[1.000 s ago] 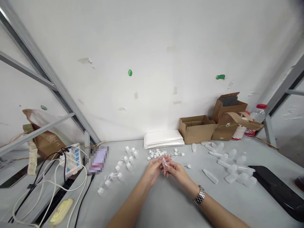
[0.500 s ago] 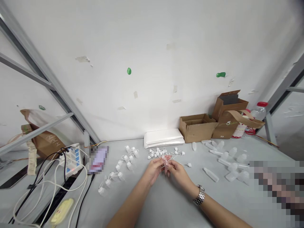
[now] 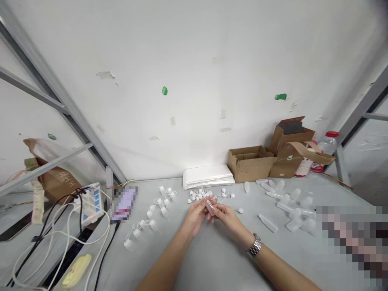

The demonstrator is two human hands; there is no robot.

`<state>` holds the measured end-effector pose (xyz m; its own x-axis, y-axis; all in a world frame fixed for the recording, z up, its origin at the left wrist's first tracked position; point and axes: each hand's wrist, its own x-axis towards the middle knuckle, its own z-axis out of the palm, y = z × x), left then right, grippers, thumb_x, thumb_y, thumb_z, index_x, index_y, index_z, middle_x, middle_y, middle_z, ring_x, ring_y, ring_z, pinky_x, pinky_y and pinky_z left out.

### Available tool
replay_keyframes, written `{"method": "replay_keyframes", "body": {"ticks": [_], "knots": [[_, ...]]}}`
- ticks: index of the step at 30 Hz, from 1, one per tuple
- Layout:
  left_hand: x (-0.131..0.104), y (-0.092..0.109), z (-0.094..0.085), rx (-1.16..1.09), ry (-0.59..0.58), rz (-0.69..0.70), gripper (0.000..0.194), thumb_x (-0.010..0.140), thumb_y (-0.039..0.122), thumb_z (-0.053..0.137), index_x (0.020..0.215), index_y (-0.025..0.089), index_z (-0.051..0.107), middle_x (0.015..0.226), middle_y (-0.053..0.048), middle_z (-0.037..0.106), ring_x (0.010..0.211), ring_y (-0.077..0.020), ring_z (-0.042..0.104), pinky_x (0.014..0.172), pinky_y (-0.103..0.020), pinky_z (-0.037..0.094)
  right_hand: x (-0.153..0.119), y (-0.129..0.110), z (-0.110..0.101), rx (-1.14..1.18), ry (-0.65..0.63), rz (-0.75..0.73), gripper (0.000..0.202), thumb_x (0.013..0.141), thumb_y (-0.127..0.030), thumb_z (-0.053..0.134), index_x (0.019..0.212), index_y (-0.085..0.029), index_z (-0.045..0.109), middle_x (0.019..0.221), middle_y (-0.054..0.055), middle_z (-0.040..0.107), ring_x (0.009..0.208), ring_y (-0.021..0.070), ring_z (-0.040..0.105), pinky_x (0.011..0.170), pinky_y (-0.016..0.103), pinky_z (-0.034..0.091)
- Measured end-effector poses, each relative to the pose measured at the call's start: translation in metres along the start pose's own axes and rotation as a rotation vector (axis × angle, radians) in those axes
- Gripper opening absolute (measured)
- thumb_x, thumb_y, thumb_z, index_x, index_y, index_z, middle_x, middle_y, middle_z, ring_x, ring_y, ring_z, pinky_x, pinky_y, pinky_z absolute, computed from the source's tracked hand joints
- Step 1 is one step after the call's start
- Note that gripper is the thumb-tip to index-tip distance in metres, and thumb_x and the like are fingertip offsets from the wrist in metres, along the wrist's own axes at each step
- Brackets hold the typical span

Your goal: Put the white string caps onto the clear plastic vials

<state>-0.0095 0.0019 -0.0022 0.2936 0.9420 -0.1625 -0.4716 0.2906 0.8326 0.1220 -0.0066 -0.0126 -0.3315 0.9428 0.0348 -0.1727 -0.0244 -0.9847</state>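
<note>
Over the middle of the table, my left hand point(image 3: 195, 214) and my right hand point(image 3: 226, 216) meet around a small clear plastic squeeze bottle point(image 3: 210, 208). The fingers of both are closed on it and hide part of it. Just behind them lies a pile of small white caps point(image 3: 197, 196) with thin straps. One loose cap point(image 3: 240, 211) is beside my right hand. To the left, several capped bottles point(image 3: 137, 233) stand in loose rows. On the right, several uncapped translucent bottles lie scattered, the nearest bottle point(image 3: 268, 223) on its side.
A stack of white sheets point(image 3: 208, 176) lies against the wall, beside an open cardboard box point(image 3: 253, 167) and a brown paper bag point(image 3: 287, 159). A power strip point(image 3: 92, 206) with tangled cables, a phone point(image 3: 124, 205) and a yellow object point(image 3: 76, 270) occupy the left.
The bottle between my fingers has turned slightly, and my fingers have shifted on it. The whole view has moved a little; the things on the table stay where they were.
</note>
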Motion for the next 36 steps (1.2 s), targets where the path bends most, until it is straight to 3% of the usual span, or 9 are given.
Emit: {"method": "replay_keyframes", "body": {"ticks": [9,13,22,27,32,36], "knots": [[-0.001,0.001,-0.005,-0.086,-0.122,-0.081,0.031,0.07,0.023,0.064,0.099,0.013,0.064,0.109,-0.012,0.062,0.091,-0.0183,0.057,0.074,-0.027,0.041,-0.007,0.001,0.009,-0.212,0.195,-0.097,0.029,0.078,-0.046,0.051,0.074,-0.017,0.057,0.061,-0.001,0.054,0.056,0.0127,0.049,0.057,0.026,0.04],[-0.001,0.0,-0.006,-0.068,-0.124,-0.074,0.03,0.07,0.024,0.064,0.098,0.013,0.064,0.108,-0.013,0.062,0.091,-0.019,0.057,0.077,-0.029,0.04,-0.008,0.002,0.009,-0.241,0.207,-0.105,0.03,0.08,-0.046,0.048,0.07,-0.018,0.056,0.057,-0.002,0.051,0.054,0.0125,0.047,0.056,0.025,0.038],[0.005,-0.003,-0.007,-0.002,-0.089,-0.022,0.037,0.072,0.04,0.06,0.096,0.013,0.064,0.097,-0.012,0.065,0.06,-0.0138,0.058,0.053,-0.026,0.042,0.001,0.004,0.006,-0.102,0.063,-0.071,0.041,0.078,-0.054,0.046,0.061,-0.017,0.055,0.055,0.0,0.057,0.051,0.0127,0.049,0.057,0.028,0.04],[0.004,-0.005,-0.005,0.034,0.05,0.071,0.027,0.067,0.033,0.067,0.083,0.012,0.068,0.092,-0.011,0.068,0.091,-0.0206,0.058,0.078,-0.029,0.042,-0.002,0.0,0.006,-0.188,0.145,-0.041,0.035,0.076,-0.049,0.051,0.078,-0.015,0.061,0.07,0.004,0.062,0.063,0.0156,0.054,0.06,0.028,0.043],[0.004,-0.009,-0.006,-0.017,-0.052,0.023,0.031,0.068,0.031,0.066,0.093,0.014,0.066,0.1,-0.01,0.066,0.095,-0.0212,0.057,0.086,-0.032,0.038,-0.007,-0.001,0.007,-0.342,0.284,-0.117,0.027,0.075,-0.042,0.056,0.071,-0.016,0.062,0.068,0.002,0.061,0.067,0.0159,0.054,0.066,0.028,0.041],[0.005,-0.008,-0.008,-0.095,-0.072,-0.044,0.029,0.066,0.025,0.068,0.093,0.016,0.066,0.1,-0.008,0.066,0.094,-0.0192,0.058,0.084,-0.03,0.039,-0.004,0.0,0.007,-0.187,0.242,-0.094,0.029,0.073,-0.045,0.057,0.071,-0.016,0.06,0.062,0.0,0.058,0.059,0.0131,0.051,0.059,0.025,0.041]]}}
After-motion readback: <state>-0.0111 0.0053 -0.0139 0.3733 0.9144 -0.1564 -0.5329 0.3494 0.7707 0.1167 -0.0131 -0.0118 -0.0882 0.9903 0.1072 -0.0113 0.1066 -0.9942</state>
